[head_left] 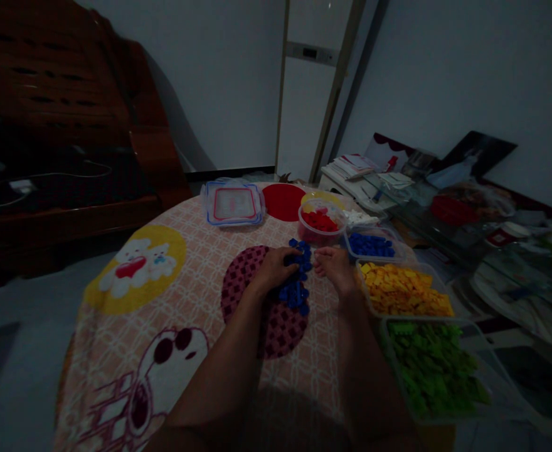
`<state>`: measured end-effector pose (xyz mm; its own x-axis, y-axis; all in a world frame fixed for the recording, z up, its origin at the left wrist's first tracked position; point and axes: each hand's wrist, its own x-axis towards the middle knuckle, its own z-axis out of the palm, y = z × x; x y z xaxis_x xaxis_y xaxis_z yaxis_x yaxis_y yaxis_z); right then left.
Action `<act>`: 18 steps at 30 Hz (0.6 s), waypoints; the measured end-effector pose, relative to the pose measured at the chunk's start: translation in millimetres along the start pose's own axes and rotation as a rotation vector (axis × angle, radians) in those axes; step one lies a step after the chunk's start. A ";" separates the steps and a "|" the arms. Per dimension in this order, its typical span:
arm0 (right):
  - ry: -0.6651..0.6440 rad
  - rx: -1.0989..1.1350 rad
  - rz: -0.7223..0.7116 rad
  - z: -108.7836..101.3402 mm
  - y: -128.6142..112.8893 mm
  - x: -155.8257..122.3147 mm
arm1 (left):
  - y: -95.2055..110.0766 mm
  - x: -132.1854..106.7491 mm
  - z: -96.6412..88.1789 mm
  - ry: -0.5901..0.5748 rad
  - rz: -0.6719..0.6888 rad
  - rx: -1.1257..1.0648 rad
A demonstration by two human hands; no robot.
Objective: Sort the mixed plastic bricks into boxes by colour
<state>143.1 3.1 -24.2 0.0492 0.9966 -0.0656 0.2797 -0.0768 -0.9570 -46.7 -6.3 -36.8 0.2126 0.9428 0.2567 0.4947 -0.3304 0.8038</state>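
Note:
A loose pile of small blue building bricks lies on the tablecloth in front of me, partly over its dark red checkered circle. My left hand reaches onto the pile's left side, thumb and forefinger apart and touching bricks; the fingers cover some of them. Just right of the pile is my right hand, its fingers curled into a pinch. A tiny pale spot shows at those fingertips, too small and dark to name.
Along the right stand a round tub of red bricks and boxes of blue bricks, yellow bricks and green bricks. Clear lidded containers sit at the back left. A cluttered glass table adjoins on the right.

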 end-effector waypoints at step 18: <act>-0.208 -0.355 -0.097 2.2 -6.0 -10.0 | -6.1 3.5 -0.2 0.134 -0.112 -0.286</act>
<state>138.8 -6.3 -18.4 -0.1778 0.9816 -0.0700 0.5884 0.0491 -0.8071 -49.1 -0.9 -40.6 0.0479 0.9763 0.2110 0.2477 -0.2163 0.9444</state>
